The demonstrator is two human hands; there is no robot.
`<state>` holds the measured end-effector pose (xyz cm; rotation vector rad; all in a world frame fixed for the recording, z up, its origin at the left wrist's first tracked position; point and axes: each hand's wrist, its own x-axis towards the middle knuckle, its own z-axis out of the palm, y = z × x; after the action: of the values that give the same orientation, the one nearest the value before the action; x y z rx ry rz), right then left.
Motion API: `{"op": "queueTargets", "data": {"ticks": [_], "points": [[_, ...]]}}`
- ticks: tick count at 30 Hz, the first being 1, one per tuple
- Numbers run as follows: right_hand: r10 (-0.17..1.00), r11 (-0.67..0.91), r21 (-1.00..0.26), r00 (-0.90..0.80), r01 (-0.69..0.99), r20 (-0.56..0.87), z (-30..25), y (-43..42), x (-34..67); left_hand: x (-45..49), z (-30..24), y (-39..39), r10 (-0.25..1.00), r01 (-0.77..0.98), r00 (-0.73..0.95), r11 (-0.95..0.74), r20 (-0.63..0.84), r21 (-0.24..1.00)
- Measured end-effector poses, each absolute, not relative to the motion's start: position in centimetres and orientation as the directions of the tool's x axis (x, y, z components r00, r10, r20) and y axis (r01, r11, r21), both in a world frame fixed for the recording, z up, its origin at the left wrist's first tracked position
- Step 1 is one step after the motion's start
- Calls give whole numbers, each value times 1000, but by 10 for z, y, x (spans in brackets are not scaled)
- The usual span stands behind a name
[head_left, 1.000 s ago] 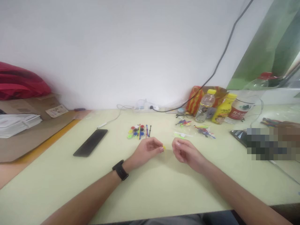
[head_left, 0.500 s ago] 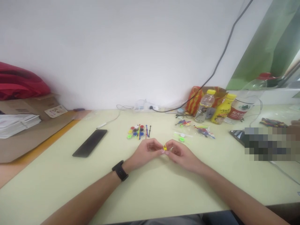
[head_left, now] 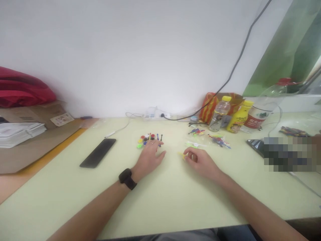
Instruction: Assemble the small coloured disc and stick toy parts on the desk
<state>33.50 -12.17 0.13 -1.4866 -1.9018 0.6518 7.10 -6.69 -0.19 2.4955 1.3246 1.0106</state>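
My right hand [head_left: 202, 163] pinches a small yellow plastic piece [head_left: 183, 156] between thumb and fingertips, just above the table. The piece is blurred and partly covered by the fingers. My left hand [head_left: 150, 157], with a black watch [head_left: 127, 178] at the wrist, reaches forward with its fingers apart. Its fingertips lie over a group of small coloured plastic discs [head_left: 142, 141] and thin sticks, among them a blue stick [head_left: 157, 136] and a black stick [head_left: 161, 137]. Part of that group is hidden under the hand. Beyond my right hand lies a green and white plastic part [head_left: 192, 145].
Plastic packets of coloured parts [head_left: 218, 140] lie right of centre, before bottles [head_left: 239, 117] and a red-yellow bag [head_left: 208, 107]. A black phone [head_left: 98, 153] lies at left. A power strip [head_left: 155, 115] sits by the wall. Papers [head_left: 21, 134] are stacked far left.
My hands have parted. The left has let go of the yellow piece and moved forward and left to the discs and sticks; the right keeps the piece, slightly farther right.
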Motion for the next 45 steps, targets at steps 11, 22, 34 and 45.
{"op": "queueTargets", "data": {"ticks": [11,22,34,45], "points": [[958,86,-382,29,920,285,2,-110,361,54,7,-49,813,872,338,-461,473,168],[913,359,-528,-172,769,370,7,-121,344,60,4,-53,721,798,443,-588,532,133],[866,498,-531,-423,686,265,11,-133,330,64,2,-58,740,727,472,-634,479,264],[866,497,-526,-433,690,251,12,-133,329,64,6,-60,711,767,480,-625,514,147]]}}
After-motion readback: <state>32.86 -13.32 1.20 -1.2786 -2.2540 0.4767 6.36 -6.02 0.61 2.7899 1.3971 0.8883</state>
